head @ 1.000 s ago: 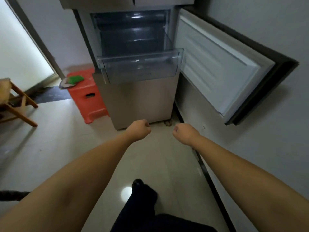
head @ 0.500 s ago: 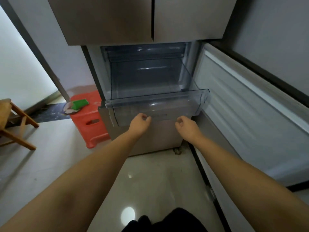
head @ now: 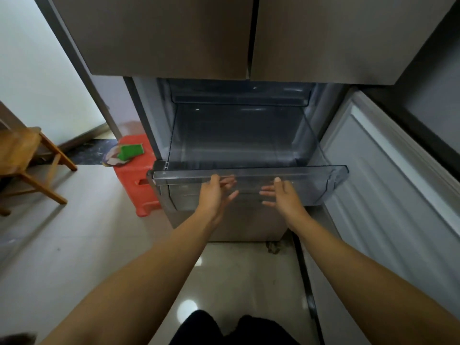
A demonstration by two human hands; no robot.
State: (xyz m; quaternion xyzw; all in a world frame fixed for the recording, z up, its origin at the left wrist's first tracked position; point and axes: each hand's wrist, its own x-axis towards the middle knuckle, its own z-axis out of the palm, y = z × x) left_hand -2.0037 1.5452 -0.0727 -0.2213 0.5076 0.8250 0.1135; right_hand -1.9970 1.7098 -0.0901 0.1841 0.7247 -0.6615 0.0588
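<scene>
While the clear freezer drawer [head: 249, 171] juts well out of the open lower compartment, the head view shows both hands set at its front panel, just under the rim. The left hand [head: 214, 195] has its thumb raised to the rim and its fingers [head: 230, 183] spread and straight, gripping nothing. The right hand [head: 285, 197] mirrors it, with fingers loose and splayed toward the left hand. Motion blur hides whether the fingertips actually touch the plastic. Placing them side by side near the panel's middle likely lets the person move the drawer evenly, so it does not skew on its runners. Beyond the fingertips the drawer looks bare inside. The freezer door [head: 385, 183] is swung wide to the right of the right-hand fingers, out of the drawer's way. A red stool [head: 135, 180] stands well to the left of the left-hand fingers.
</scene>
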